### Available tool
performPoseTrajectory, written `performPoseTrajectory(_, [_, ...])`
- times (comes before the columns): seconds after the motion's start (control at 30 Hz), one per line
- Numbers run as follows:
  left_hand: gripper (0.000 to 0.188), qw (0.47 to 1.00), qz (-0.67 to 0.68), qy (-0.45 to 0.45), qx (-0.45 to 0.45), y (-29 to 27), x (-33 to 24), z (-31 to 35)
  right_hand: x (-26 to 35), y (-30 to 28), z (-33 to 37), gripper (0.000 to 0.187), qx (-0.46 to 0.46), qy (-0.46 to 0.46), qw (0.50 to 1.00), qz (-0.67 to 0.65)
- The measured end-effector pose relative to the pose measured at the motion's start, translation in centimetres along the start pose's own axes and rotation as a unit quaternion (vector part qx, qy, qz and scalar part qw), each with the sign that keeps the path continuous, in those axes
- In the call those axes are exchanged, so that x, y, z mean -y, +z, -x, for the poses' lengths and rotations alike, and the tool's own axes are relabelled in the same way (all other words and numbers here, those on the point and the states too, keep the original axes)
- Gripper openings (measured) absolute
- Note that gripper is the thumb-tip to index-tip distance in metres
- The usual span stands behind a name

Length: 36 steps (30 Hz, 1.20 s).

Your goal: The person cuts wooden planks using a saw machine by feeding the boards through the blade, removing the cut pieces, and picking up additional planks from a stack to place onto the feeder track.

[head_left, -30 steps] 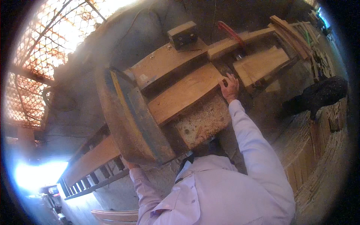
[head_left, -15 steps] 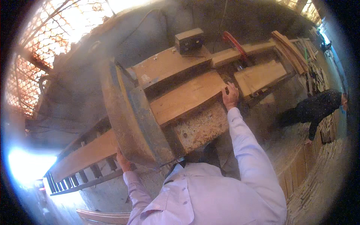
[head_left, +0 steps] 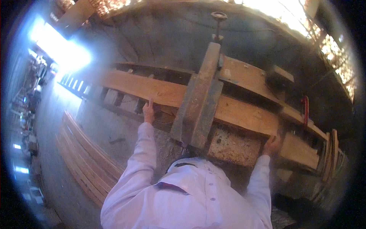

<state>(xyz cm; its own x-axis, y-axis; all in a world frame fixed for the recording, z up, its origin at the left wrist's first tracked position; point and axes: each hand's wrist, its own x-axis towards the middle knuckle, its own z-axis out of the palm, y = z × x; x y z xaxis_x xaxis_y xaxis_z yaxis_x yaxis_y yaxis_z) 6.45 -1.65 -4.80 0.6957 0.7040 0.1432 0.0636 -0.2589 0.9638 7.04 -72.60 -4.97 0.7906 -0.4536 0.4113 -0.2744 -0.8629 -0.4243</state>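
Observation:
A long wooden plank [head_left: 248, 116] runs left to right beneath the worn metal crossbeam [head_left: 200, 99] of a machine. My left hand [head_left: 148, 112] is at its near edge, left of the crossbeam. One finger points along the plank's top, and the other fingers are curled at the edge. At the plank's right end my right hand [head_left: 271, 145] grips the near corner; its fingers are slightly blurred. The part of the plank under the crossbeam is hidden.
A handwheel [head_left: 219, 16] tops the crossbeam's far end. Beyond the plank lie a wooden fence [head_left: 242, 74] and a dark block [head_left: 280, 78]. A red curved piece [head_left: 305, 110] stands at the right. Long boards [head_left: 85, 160] are stacked at lower left.
My view has swung left, bringing the stacked boards and handwheel into sight. My left hand now shows farther from the crossbeam along the plank. My right hand stays by the plank's right end.

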Motion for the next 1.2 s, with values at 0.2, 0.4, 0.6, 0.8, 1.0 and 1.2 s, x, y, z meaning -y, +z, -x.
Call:
performPoseTrajectory(0.2, [0.05, 0.997, -0.063, -0.032, -0.026, -0.5, 1.9, -1.2, -1.5, 0.8, -0.9, 0.046, 0.049, -0.013, 0.998, -0.03])
performPoseTrajectory(0.4, [0.047, 0.988, -0.125, -0.089, -0.023, -0.5, -1.0, -0.4, -1.9, 1.4, -0.1, 0.052, -0.019, -0.019, 0.999, -0.029])
performPoseTrajectory(0.6, [0.049, 0.995, -0.049, -0.088, -0.025, 0.4, -3.6, 0.5, -2.6, 1.4, -0.4, 0.05, -0.013, -0.027, 0.998, -0.06])
performPoseTrajectory(0.8, [0.05, 0.995, -0.096, 0.026, 0.005, -0.6, 1.6, -0.6, -2.8, 2.1, -0.1, 0.045, -0.069, -0.057, 0.995, -0.037])
performPoseTrajectory(1.0, [0.047, 0.983, -0.177, 0.028, 0.033, -0.9, 2.2, -1.2, -0.5, 0.4, 0.0, 0.047, 0.007, 0.051, 0.99, -0.13])
performPoseTrajectory(1.2, [0.05, 0.99, -0.116, 0.035, 0.075, -2.1, 3.8, -1.7, 8.4, -0.9, 5.2, 0.056, -0.108, 0.273, 0.853, -0.431])
